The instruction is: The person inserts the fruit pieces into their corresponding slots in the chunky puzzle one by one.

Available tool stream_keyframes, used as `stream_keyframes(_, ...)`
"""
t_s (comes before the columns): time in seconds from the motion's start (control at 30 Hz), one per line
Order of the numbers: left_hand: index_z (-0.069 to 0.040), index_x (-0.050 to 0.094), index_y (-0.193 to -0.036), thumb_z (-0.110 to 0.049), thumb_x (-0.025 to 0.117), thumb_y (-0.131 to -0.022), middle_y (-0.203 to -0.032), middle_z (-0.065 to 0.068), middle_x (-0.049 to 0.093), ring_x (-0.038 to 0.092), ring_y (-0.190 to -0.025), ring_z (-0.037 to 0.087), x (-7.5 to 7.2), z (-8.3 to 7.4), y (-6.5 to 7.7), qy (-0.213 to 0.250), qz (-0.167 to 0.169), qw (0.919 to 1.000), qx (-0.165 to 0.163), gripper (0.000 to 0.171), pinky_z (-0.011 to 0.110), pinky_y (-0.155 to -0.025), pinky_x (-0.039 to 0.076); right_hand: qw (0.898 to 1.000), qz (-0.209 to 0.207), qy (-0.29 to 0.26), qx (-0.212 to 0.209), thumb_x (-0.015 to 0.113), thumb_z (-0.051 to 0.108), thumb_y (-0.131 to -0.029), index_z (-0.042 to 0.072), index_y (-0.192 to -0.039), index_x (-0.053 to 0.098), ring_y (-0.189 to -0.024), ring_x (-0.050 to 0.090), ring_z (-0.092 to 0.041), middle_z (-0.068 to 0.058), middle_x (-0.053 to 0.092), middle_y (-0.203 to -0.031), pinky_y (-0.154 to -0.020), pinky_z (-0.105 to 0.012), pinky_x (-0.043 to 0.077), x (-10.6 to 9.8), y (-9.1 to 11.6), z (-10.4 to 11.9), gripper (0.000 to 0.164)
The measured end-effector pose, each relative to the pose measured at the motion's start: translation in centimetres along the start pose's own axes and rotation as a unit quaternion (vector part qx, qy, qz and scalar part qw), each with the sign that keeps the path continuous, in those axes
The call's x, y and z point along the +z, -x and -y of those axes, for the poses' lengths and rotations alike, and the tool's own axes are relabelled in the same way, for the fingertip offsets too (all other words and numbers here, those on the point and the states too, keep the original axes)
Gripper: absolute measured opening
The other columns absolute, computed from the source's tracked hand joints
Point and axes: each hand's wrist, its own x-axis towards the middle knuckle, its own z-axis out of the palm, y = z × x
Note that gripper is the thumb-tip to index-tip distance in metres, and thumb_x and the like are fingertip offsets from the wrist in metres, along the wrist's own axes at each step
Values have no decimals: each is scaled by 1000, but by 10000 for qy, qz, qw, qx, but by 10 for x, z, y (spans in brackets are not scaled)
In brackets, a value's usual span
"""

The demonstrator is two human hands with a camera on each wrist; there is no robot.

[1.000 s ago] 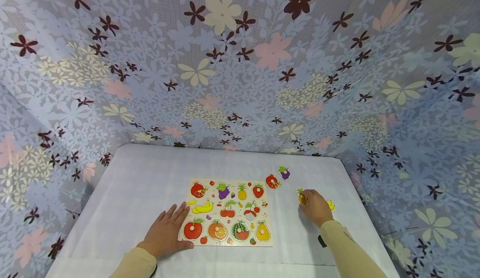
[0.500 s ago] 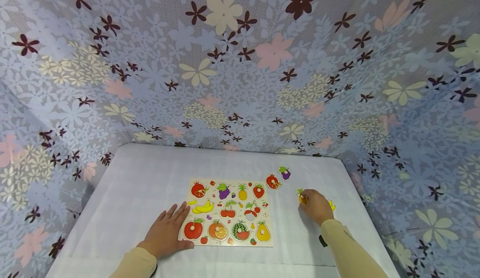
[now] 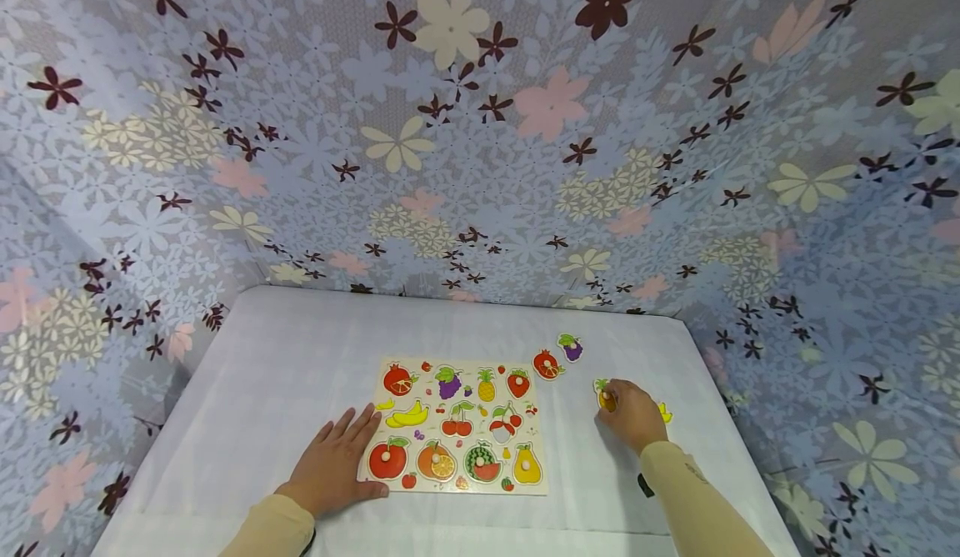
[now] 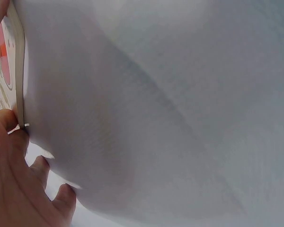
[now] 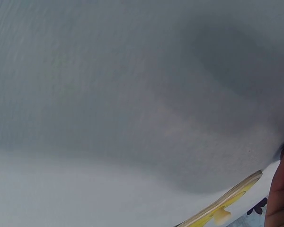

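My left hand (image 3: 326, 465) lies flat with spread fingers at the left edge of a wooden fruit puzzle board (image 3: 536, 434). In the left wrist view, its fingers (image 4: 19, 142) touch the board's edge (image 4: 21, 66). Out to the right of the board, my right hand (image 3: 636, 417) pinches a pineapple puzzle piece (image 3: 602, 386), partly hidden under the fingers. Partly behind that hand sits a banana piece (image 3: 666, 413), whose knob and yellow face (image 5: 223, 215) show in the right wrist view. Knobbed apple, orange, watermelon and pear pieces sit in the board.
A pomegranate piece (image 3: 547, 364) lies just beyond the board's upper right corner, with a grape piece (image 3: 571, 348) beside it. Everything rests on a table with a white cloth (image 3: 315, 332). Flowered fabric (image 3: 480, 165) hangs behind the table and along both sides.
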Motion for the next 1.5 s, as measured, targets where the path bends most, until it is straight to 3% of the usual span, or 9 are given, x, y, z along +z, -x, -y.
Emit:
stream_keyframes(0.3,-10,35,-156,-75,70,-72,-163,6,26,26,-146,35,1,1,0,23,-44,10000,17,112,56,-115,25,9997,107,-81,184,81,13,-78,-5,-117,66,-103,63,-36,-20,66,-115,-97,-55,48,0,-1,1,45)
stream_keyframes(0.53,-10,35,-156,-77,68,-72,-163,6,26,26,-146,35,3,2,0,-24,-24,10000,27,112,56,-115,25,9998,81,-104,120,81,13,-78,-4,-120,65,-110,60,-38,-22,62,-124,-101,-56,45,3,-4,-2,48)
stream_keyframes(0.83,-9,35,-156,-76,69,-72,-162,6,27,28,-145,35,2,2,0,-34,-71,9999,69,112,57,-114,25,9998,146,-142,39,81,14,-77,-2,-119,66,-99,64,-32,-16,68,-112,-96,-55,48,3,-6,-7,47)
stream_keyframes(1.5,-10,35,-156,-75,71,-72,-162,6,27,28,-145,35,1,1,0,-63,-80,9999,41,112,56,-115,25,9999,-16,-156,44,81,13,-76,-3,-112,68,-104,62,-36,-22,64,-119,-96,-55,48,1,-3,-4,41)
